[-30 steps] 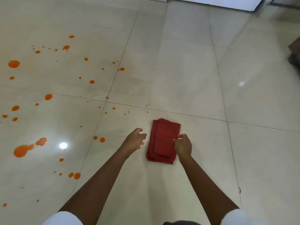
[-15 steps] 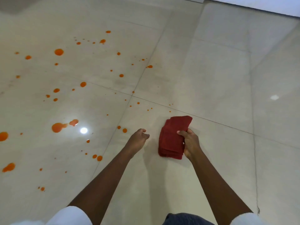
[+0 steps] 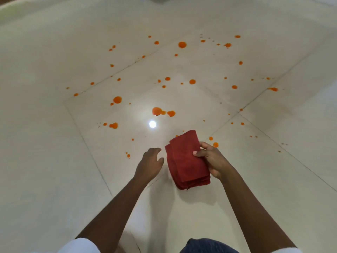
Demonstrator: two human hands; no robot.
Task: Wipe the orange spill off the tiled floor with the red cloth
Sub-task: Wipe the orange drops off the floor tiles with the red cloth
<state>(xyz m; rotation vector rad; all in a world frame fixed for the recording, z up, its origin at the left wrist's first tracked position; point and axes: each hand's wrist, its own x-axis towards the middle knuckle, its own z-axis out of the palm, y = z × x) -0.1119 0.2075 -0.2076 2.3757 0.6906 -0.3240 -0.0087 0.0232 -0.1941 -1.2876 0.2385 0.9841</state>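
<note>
A folded red cloth (image 3: pixel 185 161) is lifted off the floor, and my right hand (image 3: pixel 212 160) grips its right edge with the thumb on top. My left hand (image 3: pixel 150 165) hovers just left of the cloth with loosely curled fingers, holding nothing. The orange spill (image 3: pixel 157 111) is a scatter of drops and small puddles over the cream tiled floor (image 3: pixel 54 143), spread ahead of both hands from left to far right. The largest puddles lie a short way beyond the cloth's far end.
A bright light reflection (image 3: pixel 152 124) shines on the glossy tile just ahead of the cloth. Grout lines cross the floor diagonally. A pale raised edge (image 3: pixel 18 8) runs along the far left, and a dark object sits at the top edge.
My right hand has lifted the cloth off the floor. The view has swung left, so the orange drops now lie straight ahead. My left hand has stayed beside the cloth.
</note>
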